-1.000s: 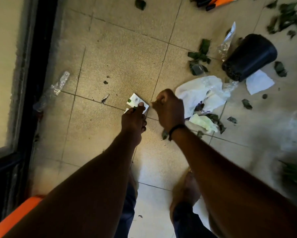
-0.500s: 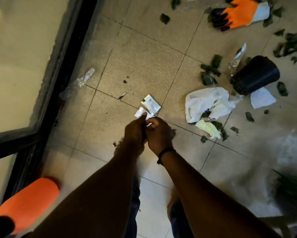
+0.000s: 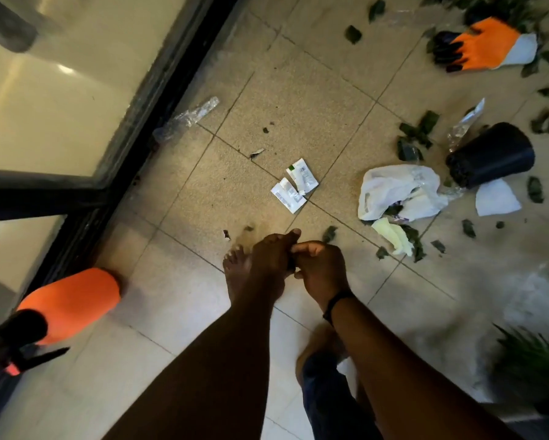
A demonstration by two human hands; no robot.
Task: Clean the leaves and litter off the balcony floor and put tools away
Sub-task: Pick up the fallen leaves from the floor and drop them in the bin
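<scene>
- Left hand and right hand pressed together above the tile floor, fingers curled, knuckles touching.
- Something small and dark glimpsed between the two hands; cannot tell what it is, nor which hand grips it, if either.
- Black band round the right wrist.
- Bare foot flat on the tile directly under the left hand, toes toward the sachets.
- Two white sachets lying flat on the floor beyond the hands, overlapping at one corner, across a grout line.
- Crumpled white plastic bag to the right of the sachets, pale yellow scrap just below it.
- Black pot tipped on its side, mouth toward the bag; white paper just beside its rim.
- Torn green leaves scattered over the right half of the floor, thickest near the pot and the top edge.
- Orange glove with black fingertips and white cuff lying at upper right, among leaves.
- Clear plastic wrapper lying against the black door frame.
- Orange spray bottle with black trigger head at lower left, by the frame.
- Green plant blurred at lower right.
</scene>
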